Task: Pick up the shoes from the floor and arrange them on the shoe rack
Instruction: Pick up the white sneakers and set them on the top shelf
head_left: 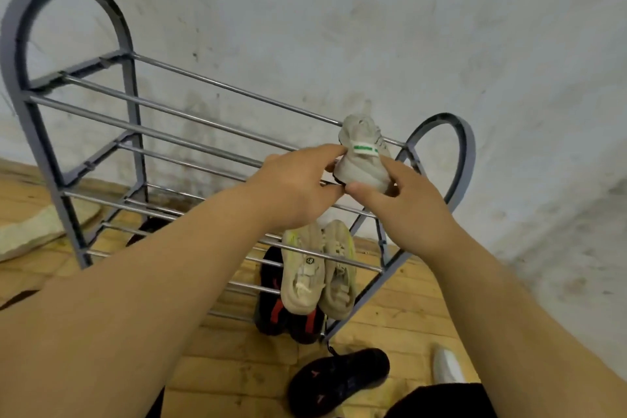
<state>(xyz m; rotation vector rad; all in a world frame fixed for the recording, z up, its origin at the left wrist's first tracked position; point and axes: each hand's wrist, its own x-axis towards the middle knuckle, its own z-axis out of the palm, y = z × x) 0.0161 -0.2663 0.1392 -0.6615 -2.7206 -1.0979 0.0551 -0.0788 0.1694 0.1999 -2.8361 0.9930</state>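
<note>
Grey shoe (363, 164) gripped by left hand (298, 181) and right hand (402, 210) at right end of shoe rack (135, 119) top tier; 2 beige shoes (302, 273) laid on lower tier.

The shoe rack (135, 125) has a dull blue-grey frame and shiny silver rods. Toward its three-o'clock end, the grey shoe (364, 164) is pale, with a white tab crossed by a green band. Lower down, the beige pair (303, 276) shows yellow-green trim, and the black pair (276, 316) beneath carries red stripes. At the rack's six o'clock a black shoe (339, 380) bears reddish marks, with a white shoe (447, 366) at five. The floor (400, 309) is yellow-brown planks, and the wall (339, 17) is off-white, smudged grey.
</note>
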